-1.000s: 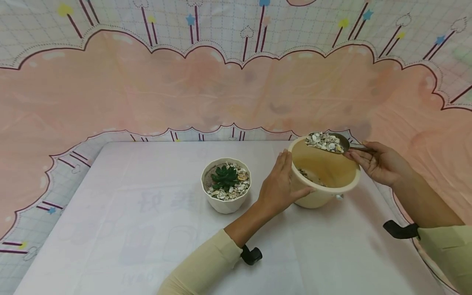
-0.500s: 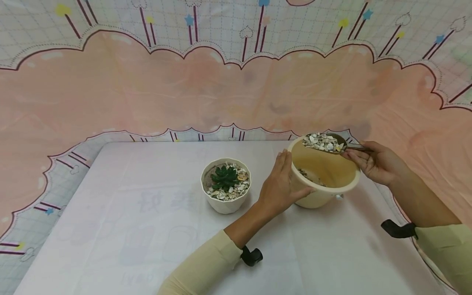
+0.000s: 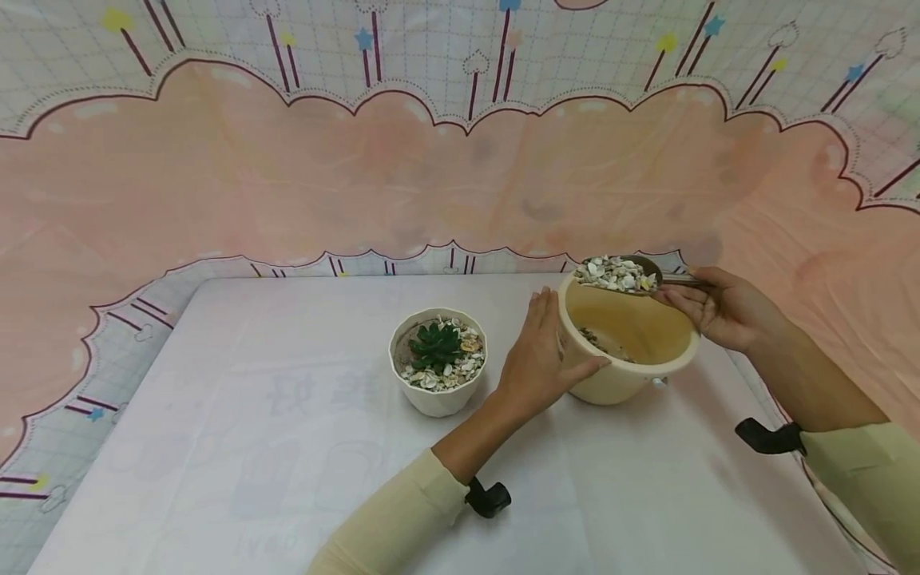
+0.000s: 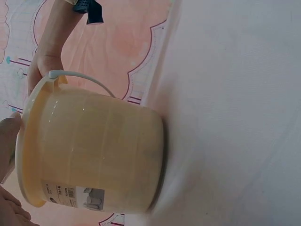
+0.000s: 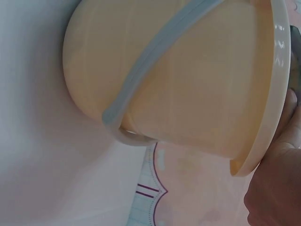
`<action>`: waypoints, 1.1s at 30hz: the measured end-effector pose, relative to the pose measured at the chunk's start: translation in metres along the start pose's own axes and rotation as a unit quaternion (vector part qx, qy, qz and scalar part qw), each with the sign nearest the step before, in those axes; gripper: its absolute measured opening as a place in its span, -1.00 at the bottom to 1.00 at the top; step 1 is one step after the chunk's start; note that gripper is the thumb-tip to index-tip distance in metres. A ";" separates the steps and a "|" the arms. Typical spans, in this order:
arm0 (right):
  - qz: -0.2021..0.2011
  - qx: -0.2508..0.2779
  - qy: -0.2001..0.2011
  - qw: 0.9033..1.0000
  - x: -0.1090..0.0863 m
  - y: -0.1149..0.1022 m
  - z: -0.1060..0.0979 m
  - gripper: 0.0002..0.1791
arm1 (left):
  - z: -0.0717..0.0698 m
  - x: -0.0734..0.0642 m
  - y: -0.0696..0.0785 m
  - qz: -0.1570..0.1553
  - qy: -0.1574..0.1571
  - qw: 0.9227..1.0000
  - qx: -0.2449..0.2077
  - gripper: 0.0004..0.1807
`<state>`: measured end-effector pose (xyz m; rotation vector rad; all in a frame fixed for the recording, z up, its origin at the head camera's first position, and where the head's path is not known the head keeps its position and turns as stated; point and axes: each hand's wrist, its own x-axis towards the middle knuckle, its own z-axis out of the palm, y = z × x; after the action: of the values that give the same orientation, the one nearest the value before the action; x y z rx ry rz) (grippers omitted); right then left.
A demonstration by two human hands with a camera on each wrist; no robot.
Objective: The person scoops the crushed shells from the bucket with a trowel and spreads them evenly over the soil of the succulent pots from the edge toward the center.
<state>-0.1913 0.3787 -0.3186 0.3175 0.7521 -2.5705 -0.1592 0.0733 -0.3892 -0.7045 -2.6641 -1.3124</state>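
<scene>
A cream plastic bucket (image 3: 607,391) stands at the right of the white table. My left hand (image 3: 532,359) rests against its near left side, fingers straight by the rim and thumb spread along the front. In my right hand (image 3: 733,311) I pinch the handle of a metal scoop (image 3: 652,270) above the bucket's far rim. White and grey shell-like chips (image 3: 611,274) fill the scoop. Similar bits (image 3: 600,342) lie in the bucket, partly hidden by its near wall. To the left stands a white pot (image 3: 440,402) with a green succulent (image 3: 435,346) and chips around it.
A grey carrying handle (image 5: 155,52) hangs down the bucket's side. The bucket carries a printed label (image 4: 73,195). A patterned pink-and-white cloth (image 3: 359,176) hangs behind the table (image 3: 287,479). Black wrist cameras show on both arms.
My right hand has moved slightly left with the loaded scoop, so the chips sit nearer the bucket's left rim. My left hand stays against the bucket. The camera view has shifted a little.
</scene>
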 end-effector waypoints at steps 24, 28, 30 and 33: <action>0.012 -0.085 -0.036 0.996 0.015 0.016 0.026 -0.68 | -0.035 -0.005 0.000 -0.017 0.041 0.999 0.010 0.22; 0.017 -0.090 -0.033 0.995 0.018 0.019 0.032 -0.70 | -0.042 -0.009 -0.003 -0.015 0.054 0.998 0.002 0.23; 0.019 -0.094 -0.029 0.995 0.020 0.022 0.035 -0.71 | -0.045 -0.012 -0.003 -0.018 0.059 0.998 -0.002 0.24; 0.020 -0.101 -0.026 0.994 0.024 0.025 0.040 -0.74 | -0.050 -0.016 -0.003 -0.025 0.061 0.998 -0.008 0.24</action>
<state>-0.2042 0.3293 -0.3050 0.1989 0.9664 -2.4299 -0.1527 0.0276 -0.3645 -0.5447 -2.5918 -1.3445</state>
